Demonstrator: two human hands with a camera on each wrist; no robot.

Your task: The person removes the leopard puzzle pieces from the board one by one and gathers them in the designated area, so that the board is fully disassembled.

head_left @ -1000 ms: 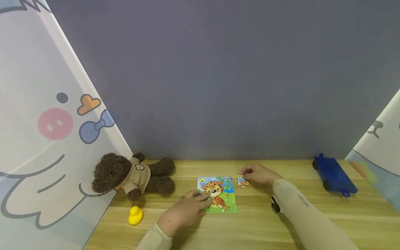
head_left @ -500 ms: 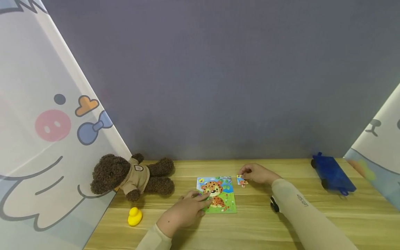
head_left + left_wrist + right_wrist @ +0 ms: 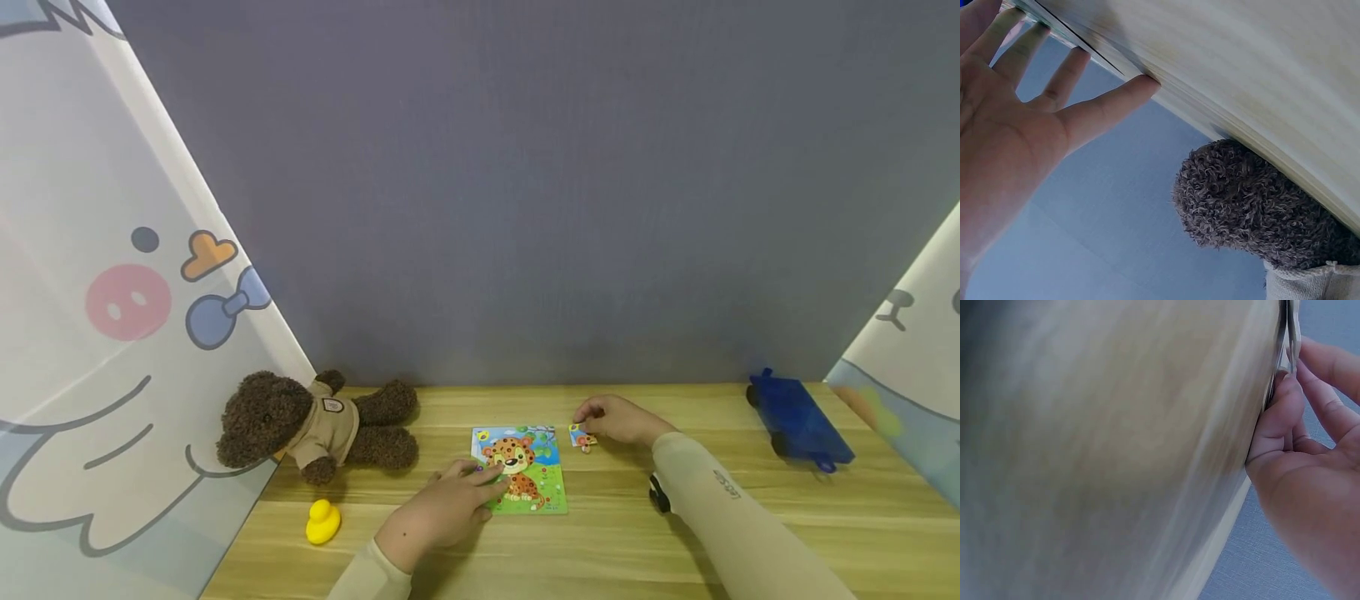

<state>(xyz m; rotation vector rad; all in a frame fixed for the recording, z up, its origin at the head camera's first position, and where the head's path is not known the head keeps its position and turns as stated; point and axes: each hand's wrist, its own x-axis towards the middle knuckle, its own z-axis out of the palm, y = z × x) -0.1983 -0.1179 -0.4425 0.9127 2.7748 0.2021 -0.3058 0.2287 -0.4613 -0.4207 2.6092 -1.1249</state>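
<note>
A square jigsaw puzzle (image 3: 551,492) with a spotted leopard cub on blue and green lies flat on the wooden table. My left hand (image 3: 455,502) rests with spread, nearly straight fingers on its left side, covering that part of the picture. In the left wrist view those fingertips (image 3: 1079,53) reach the table and the puzzle's edge. To the right of the puzzle, my right hand (image 3: 618,418) pinches a small puzzle piece (image 3: 579,435) showing a yellow shape and part of a spotted head. The right wrist view has the piece (image 3: 1293,337) edge-on between thumb and fingers, close over the table.
A brown teddy bear (image 3: 330,425) in a tan shirt lies at the left. In front of it sits a yellow rubber duck (image 3: 323,522). A blue wheeled toy cart (image 3: 802,419) stands at the far right. A grey wall (image 3: 525,208) rises behind the table (image 3: 570,558).
The puzzle piece has tilted slightly in my right hand, which has hardly moved. My left hand stays on the puzzle. The head view has shifted a little.
</note>
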